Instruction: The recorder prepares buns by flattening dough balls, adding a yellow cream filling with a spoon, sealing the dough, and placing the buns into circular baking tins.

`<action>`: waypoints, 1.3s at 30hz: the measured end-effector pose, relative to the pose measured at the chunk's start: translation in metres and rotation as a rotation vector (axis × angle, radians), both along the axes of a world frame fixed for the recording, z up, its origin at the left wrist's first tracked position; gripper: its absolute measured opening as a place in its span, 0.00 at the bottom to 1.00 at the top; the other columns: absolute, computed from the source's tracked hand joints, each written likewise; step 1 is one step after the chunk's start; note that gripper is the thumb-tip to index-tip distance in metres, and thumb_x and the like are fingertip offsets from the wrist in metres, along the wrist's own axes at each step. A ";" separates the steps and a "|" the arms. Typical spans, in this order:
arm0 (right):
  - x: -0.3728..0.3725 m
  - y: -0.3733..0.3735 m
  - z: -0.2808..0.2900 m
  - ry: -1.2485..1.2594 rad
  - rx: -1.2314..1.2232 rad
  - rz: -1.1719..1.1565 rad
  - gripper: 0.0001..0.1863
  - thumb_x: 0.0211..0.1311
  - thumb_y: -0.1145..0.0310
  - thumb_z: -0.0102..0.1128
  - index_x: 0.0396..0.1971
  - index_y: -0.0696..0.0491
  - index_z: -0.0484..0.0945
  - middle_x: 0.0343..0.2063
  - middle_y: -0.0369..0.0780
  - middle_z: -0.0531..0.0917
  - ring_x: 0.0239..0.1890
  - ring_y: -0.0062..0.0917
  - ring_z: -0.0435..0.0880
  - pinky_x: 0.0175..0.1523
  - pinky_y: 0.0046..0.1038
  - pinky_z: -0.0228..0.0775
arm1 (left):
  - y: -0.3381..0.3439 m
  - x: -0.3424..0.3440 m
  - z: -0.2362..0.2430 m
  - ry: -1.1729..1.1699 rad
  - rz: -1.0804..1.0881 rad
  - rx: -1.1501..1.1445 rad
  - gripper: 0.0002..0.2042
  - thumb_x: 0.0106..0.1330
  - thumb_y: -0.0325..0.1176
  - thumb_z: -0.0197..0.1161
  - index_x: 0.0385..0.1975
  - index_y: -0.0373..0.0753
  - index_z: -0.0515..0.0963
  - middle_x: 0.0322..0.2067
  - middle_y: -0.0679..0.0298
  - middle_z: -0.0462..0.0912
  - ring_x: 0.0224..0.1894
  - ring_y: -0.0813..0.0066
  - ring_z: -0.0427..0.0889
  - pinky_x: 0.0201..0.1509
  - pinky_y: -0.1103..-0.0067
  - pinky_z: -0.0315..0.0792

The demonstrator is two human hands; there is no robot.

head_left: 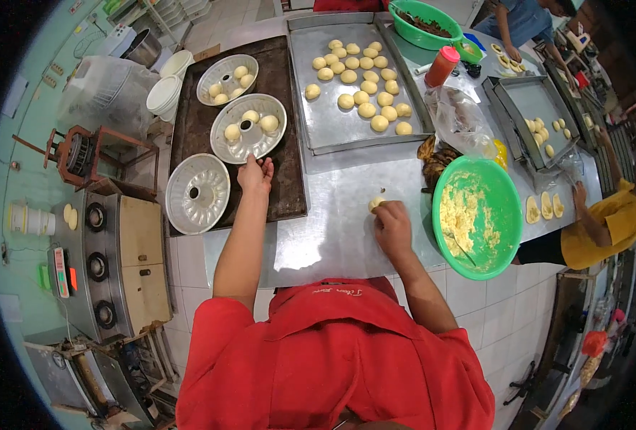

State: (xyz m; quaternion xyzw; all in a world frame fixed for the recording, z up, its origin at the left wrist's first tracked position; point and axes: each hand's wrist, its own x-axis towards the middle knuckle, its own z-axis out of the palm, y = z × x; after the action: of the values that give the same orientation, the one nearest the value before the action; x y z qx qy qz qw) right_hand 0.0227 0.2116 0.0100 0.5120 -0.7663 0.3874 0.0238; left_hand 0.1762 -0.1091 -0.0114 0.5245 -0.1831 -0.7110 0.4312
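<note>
My left hand (255,174) grips the near rim of the middle fluted tube pan (278,137), in which 3 pale dough balls lie around the central tube. Over the metal table, my right hand (392,226) has its fingers closed on a dough ball (376,203), partly hidden by them. A second tube pan (207,87), farther off, also holds several balls. The nearest tube pan (197,193), at the left, has no dough in it. Many round dough balls (366,110) sit apart on a large metal tray (318,136) beyond my hands.
Under the pans lies a dark baking sheet (289,193). A green bowl (508,244) of yellow filling stands at right, beside a plastic bag (461,122) and red bottle (442,67). People work along the right side, one in yellow (604,226). A stove (110,265) stands at left.
</note>
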 end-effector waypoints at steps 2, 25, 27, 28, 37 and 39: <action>0.008 0.001 -0.014 0.119 0.078 0.136 0.09 0.45 0.78 0.57 0.30 0.57 0.79 0.35 0.41 0.78 0.44 0.38 0.77 0.45 0.35 0.74 | -0.003 0.001 -0.012 -0.026 0.005 -0.031 0.10 0.70 0.33 0.53 0.41 0.32 0.66 0.33 0.59 0.73 0.33 0.66 0.82 0.32 0.75 0.81; 0.016 0.002 -0.017 0.057 0.100 0.190 0.14 0.50 0.71 0.66 0.38 0.55 0.78 0.36 0.42 0.75 0.40 0.39 0.75 0.43 0.38 0.71 | 0.049 0.139 0.012 0.366 0.223 0.080 0.25 0.75 0.37 0.45 0.56 0.17 0.50 0.54 0.34 0.64 0.55 0.37 0.73 0.54 0.61 0.81; 0.020 0.014 -0.004 0.092 0.062 0.256 0.14 0.49 0.72 0.67 0.37 0.55 0.78 0.36 0.42 0.75 0.40 0.40 0.75 0.43 0.38 0.72 | 0.044 0.149 0.012 0.373 0.273 0.083 0.27 0.76 0.37 0.44 0.58 0.17 0.45 0.54 0.33 0.63 0.54 0.35 0.73 0.53 0.58 0.81; 0.017 0.019 -0.008 0.094 0.061 0.255 0.14 0.49 0.72 0.67 0.37 0.55 0.78 0.36 0.42 0.75 0.40 0.40 0.75 0.43 0.38 0.72 | 0.044 0.148 0.014 0.322 0.212 0.074 0.27 0.76 0.37 0.44 0.59 0.18 0.44 0.56 0.33 0.60 0.54 0.33 0.73 0.52 0.58 0.81; -0.009 -0.015 -0.029 0.107 0.083 0.134 0.13 0.46 0.64 0.69 0.27 0.53 0.75 0.28 0.41 0.74 0.36 0.39 0.74 0.40 0.37 0.69 | 0.025 0.139 0.040 0.063 0.314 -0.067 0.16 0.73 0.25 0.42 0.57 0.25 0.59 0.51 0.42 0.71 0.52 0.46 0.77 0.50 0.61 0.84; 0.006 -0.018 -0.036 0.095 0.051 0.152 0.12 0.47 0.66 0.68 0.27 0.54 0.74 0.29 0.42 0.74 0.36 0.39 0.73 0.40 0.37 0.68 | 0.022 0.142 0.045 -0.010 0.353 -0.142 0.18 0.69 0.21 0.43 0.58 0.26 0.59 0.54 0.44 0.70 0.52 0.47 0.78 0.48 0.64 0.84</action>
State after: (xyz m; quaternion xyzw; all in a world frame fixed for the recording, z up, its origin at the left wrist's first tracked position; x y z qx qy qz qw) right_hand 0.0285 0.1932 -0.0257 0.5868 -0.7329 0.3439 0.0176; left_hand 0.3178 -0.0871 0.0337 0.5203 -0.1400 -0.6070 0.5842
